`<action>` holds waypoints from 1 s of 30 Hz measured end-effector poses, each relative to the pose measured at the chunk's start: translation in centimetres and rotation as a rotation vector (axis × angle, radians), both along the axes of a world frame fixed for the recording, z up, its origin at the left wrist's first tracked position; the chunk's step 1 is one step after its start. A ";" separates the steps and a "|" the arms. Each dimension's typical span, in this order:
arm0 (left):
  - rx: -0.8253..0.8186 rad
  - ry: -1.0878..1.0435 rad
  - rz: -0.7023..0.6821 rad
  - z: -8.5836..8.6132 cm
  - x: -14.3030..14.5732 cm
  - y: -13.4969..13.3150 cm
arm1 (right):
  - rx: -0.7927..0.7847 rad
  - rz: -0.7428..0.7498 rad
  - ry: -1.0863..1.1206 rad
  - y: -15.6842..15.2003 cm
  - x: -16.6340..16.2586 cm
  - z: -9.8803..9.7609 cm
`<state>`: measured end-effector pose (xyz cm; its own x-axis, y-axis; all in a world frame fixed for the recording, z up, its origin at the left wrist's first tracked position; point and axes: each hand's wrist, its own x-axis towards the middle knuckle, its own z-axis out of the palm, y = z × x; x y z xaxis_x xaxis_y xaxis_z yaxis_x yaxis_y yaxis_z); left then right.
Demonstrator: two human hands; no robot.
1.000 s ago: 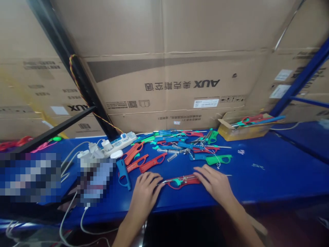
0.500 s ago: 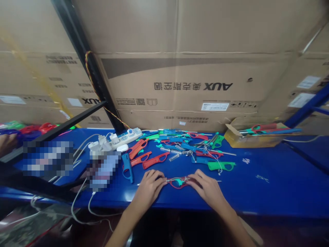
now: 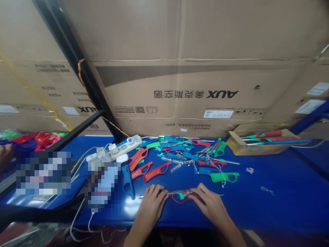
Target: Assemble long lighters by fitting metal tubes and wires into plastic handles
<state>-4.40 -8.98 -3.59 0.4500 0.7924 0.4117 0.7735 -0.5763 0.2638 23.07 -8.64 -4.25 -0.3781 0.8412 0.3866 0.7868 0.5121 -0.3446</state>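
Note:
Between my hands, near the front of the blue table, lies a red long-nosed lighter (image 3: pixel 177 199) with its shell opened. A green trigger and a thin pale wire show inside it. My left hand (image 3: pixel 154 200) pinches one end, by the metal tube (image 3: pixel 140 197) that sticks out on its left. At the other end my right hand (image 3: pixel 211 202) grips the red body, with a thin rod showing beyond its fingers. Just behind are red shell halves (image 3: pixel 157 171), a blue shell half (image 3: pixel 128 181), a green shell half (image 3: pixel 224 177) and clear tubes (image 3: pixel 176 167).
A power strip (image 3: pixel 125 147) with plugs and cables stands at the left, beside a blurred phone-like device (image 3: pixel 105 183). An open carton (image 3: pixel 259 148) of lighters is at the right. A black frame post (image 3: pixel 87 80) rises at left. Another person's hand (image 3: pixel 5 151) shows far left.
The view has tilted up a little, so everything sits lower in the picture. Both hands keep their hold on the red lighter; little else differs.

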 end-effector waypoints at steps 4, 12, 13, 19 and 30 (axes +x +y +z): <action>0.027 0.034 0.016 -0.2 -0.1 -0.1 | -0.038 0.001 -0.022 0.0 -0.3 0.0; -0.035 -0.020 -0.015 0.8 -0.5 0.1 | 0.076 -0.076 0.046 -0.1 0.2 0.0; -0.045 -0.033 -0.019 0.9 -0.6 0.2 | 0.096 -0.088 0.068 -0.1 0.3 0.0; -0.095 -0.075 -0.079 1.1 0.4 0.1 | 0.089 -0.041 0.070 -0.1 0.3 0.9; -0.161 -0.036 -0.108 1.6 3.4 0.0 | 0.007 0.027 -0.001 -0.3 0.0 1.0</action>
